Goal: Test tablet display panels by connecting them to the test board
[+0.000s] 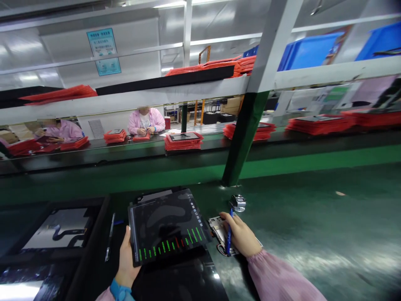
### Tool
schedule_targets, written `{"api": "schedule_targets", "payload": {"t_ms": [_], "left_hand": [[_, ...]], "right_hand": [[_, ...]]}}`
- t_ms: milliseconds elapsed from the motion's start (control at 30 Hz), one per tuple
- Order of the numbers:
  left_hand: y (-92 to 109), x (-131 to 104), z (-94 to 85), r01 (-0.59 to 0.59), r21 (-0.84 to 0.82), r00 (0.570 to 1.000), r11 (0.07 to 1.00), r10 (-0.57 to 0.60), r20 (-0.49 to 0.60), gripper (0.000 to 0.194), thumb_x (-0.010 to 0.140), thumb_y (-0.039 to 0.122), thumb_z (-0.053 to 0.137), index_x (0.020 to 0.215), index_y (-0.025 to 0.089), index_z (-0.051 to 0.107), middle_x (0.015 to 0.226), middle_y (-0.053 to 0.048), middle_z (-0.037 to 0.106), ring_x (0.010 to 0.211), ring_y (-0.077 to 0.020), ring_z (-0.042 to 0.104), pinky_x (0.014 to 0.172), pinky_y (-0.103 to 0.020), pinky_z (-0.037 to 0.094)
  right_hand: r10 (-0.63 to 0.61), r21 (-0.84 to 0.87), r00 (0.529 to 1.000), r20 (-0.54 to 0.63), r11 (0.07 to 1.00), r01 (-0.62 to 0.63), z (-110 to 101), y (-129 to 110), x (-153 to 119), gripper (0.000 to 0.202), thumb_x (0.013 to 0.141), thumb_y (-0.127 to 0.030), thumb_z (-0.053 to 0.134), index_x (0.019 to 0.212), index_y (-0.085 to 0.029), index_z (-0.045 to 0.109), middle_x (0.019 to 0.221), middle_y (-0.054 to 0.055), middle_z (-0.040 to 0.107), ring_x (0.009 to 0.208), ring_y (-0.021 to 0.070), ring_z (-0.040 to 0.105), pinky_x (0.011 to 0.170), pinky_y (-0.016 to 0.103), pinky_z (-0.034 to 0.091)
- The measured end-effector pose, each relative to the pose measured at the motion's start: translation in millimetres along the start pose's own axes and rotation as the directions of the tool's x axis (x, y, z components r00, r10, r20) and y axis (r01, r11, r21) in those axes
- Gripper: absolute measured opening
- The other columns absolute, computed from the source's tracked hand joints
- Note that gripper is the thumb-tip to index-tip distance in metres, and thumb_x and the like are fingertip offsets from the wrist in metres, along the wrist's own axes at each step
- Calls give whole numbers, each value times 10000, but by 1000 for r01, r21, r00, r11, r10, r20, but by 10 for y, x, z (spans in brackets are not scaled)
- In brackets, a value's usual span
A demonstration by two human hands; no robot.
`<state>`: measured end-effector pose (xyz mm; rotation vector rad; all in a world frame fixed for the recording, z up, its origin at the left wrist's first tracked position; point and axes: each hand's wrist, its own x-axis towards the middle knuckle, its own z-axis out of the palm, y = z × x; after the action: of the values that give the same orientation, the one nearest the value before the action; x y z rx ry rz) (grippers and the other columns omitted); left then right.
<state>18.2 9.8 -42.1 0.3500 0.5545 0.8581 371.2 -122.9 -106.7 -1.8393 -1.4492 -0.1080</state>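
While it glows, the screen sits between hands.

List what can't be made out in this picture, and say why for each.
All in the head view:
Left hand: most fingers hidden behind the lit screen.
Open device: partly covered by the right hand.
Screen's side icons: too small to read.
Poster: smaller lettering too small and blurred.
Dark tray: cut off by the left edge.

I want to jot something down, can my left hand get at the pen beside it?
Probably not as it stands: your left hand is busy holding the lit screen. Otherwise the way to the pen looks free, with nothing seen between.
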Motion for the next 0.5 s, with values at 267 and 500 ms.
{"api": "schedule_targets", "payload": {"t_ms": [267,500], "left_hand": [[-19,-121,4,-124,274,981,954,158,-108,503,788,108,702,1268,187,573,1002,-75,759,1050,-287,678,995,-440,503],[178,-410,-392,-316,700,928,640,363,86,245,580,148,854,754,234,704,759,-25,744,778,-252,720,1049,-458,439]], "right_hand": [[179,517,977,119,829,-215,-233,-696,2,448,903,-519,551,1211,-194,550,1022,118,705,944,258,685,804,367,576],[2,601,995,100,797,-62,-478,-1173,-228,254,814,-454,704,892,-216,664,711,42,680,635,202,666,622,284,574]]}}
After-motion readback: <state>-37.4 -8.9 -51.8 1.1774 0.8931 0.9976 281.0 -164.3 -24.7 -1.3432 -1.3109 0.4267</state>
